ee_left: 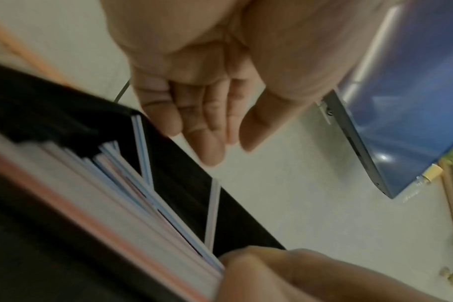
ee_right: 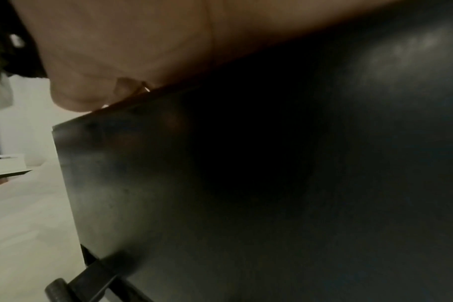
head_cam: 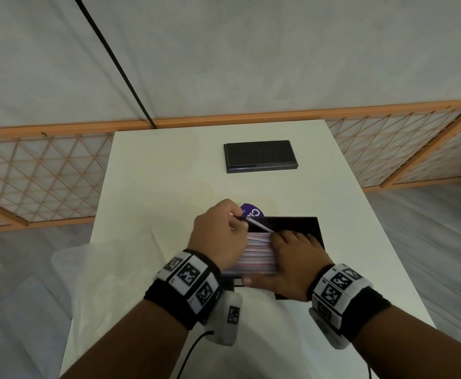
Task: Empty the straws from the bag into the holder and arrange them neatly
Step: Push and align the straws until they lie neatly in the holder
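A black box-shaped holder [head_cam: 303,224] stands on the white table [head_cam: 169,173], with a layer of pink, blue and white straws [head_cam: 256,255] lying in it. My right hand [head_cam: 295,255] lies flat across the straws' right ends, its thumb along the holder's near edge. My left hand [head_cam: 221,233] hovers over the straws' left ends with its fingers relaxed and holding nothing [ee_left: 207,126]. One white straw [head_cam: 261,225] lies slanted across the holder's far part, just below those fingertips. The holder's dark side wall [ee_right: 246,183] fills the right wrist view.
The crumpled clear plastic bag [head_cam: 109,269] lies left of the holder, and a purple label [head_cam: 251,212] shows behind my left hand. A black lid [head_cam: 261,155] rests near the table's far end. A wooden lattice fence [head_cam: 40,176] runs behind the table.
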Demonstrator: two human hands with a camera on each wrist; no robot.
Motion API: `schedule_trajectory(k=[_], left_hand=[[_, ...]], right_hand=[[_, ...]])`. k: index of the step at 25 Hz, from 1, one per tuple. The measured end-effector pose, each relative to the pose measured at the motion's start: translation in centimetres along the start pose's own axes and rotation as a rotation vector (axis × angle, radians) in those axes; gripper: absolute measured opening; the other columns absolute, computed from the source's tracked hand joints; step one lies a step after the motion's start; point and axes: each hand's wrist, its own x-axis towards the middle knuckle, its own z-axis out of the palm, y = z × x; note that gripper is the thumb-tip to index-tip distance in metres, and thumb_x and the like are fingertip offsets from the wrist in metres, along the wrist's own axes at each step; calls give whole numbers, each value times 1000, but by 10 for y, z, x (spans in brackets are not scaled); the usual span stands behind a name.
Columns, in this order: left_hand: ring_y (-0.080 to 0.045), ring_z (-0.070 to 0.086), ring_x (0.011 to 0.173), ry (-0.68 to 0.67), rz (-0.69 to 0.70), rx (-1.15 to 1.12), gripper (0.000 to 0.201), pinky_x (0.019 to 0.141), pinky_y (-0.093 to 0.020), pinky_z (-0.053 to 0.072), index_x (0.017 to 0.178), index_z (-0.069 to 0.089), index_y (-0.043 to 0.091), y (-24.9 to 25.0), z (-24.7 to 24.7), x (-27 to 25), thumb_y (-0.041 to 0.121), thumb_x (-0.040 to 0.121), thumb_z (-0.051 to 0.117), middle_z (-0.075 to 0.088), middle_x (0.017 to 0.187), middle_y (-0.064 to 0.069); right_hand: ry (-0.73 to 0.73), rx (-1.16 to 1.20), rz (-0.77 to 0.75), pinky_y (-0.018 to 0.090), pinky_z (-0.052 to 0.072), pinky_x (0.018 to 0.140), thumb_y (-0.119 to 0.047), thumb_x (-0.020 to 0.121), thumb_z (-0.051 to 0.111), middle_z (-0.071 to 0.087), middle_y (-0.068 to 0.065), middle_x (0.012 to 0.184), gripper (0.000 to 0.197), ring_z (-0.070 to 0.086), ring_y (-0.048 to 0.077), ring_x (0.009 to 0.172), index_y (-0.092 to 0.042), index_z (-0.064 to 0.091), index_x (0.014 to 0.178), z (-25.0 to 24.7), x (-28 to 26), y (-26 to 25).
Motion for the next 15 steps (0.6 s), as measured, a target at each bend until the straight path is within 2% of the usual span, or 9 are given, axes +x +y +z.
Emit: schedule_trajectory(k=[3,7,9,12,15], left_hand=[[-11,63,89,-120,-37,47,25,76,-16,40,116,63,26,12,15,9,28,92,68,74,94,6],[-18,66,102,-86,-66,77,20,82,-19,40,113,69,19,13,26,18,25,94,68,74,105,-1],[-17,66,99,-56,-79,76,15,80,-20,40,108,73,18,13,27,18,22,95,66,73,105,-1],[-16,67,90,-15,-63,50,9,73,-19,44,97,76,16,13,24,19,16,93,67,74,96,-1],[-12,65,80,-3,-41,55,6,60,-9,39,90,75,17,13,17,20,15,91,69,71,86,3]], right_hand=[[-8,-14,-1,47,27,115,-107,44,20,46,0,143,131,41,26,133,-23,37,144,7,1,0],[-11,10,-18,47,24,118,-104,45,24,42,0,148,132,38,26,136,-20,32,147,8,1,5],[-29,16,-30,48,20,119,-102,45,35,40,0,148,132,37,26,137,-20,30,147,8,1,7],[-59,1,-43,50,20,119,-95,48,52,38,0,149,127,35,25,137,-20,26,148,9,2,8],[-58,5,-42,49,20,119,-91,50,57,38,0,148,124,35,25,137,-21,26,148,7,3,9]])
